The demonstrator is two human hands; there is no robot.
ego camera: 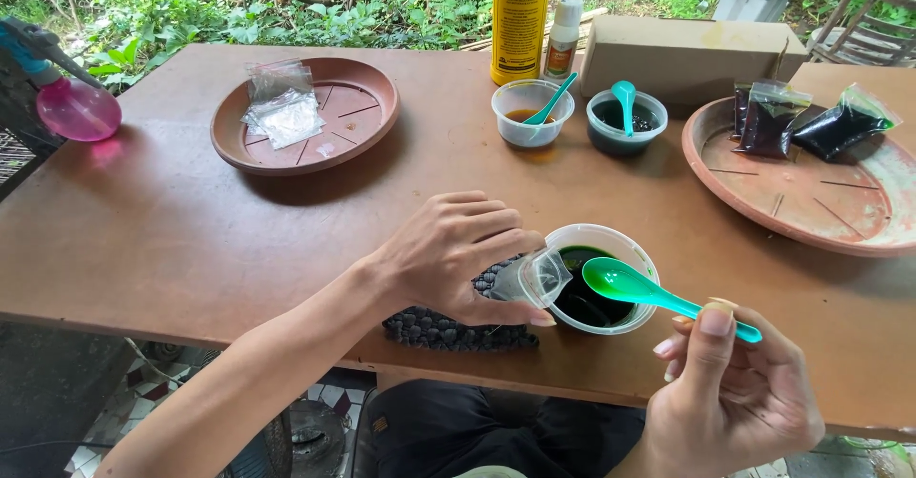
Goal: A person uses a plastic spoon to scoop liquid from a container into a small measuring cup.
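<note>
Left grip (448,254) pinches a small clear bag (530,278) over the near cup of dark green liquid (601,278); right grip (730,397) holds a green spoon (658,295) above it. Bag looks unfilled; three filled bags (801,120) lie on the right tray (811,211).

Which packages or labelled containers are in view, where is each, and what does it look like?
Yellow bottle: table's far edge, tall, dark print.
White bottle: right of it, small, slim, labelled.
Cardboard box: far right, long, plain brown.
Clear bags: in the left brown dish, small, flat.
Dark bags: in the right dish, filled with dark liquid.
No signs or screens.
</note>
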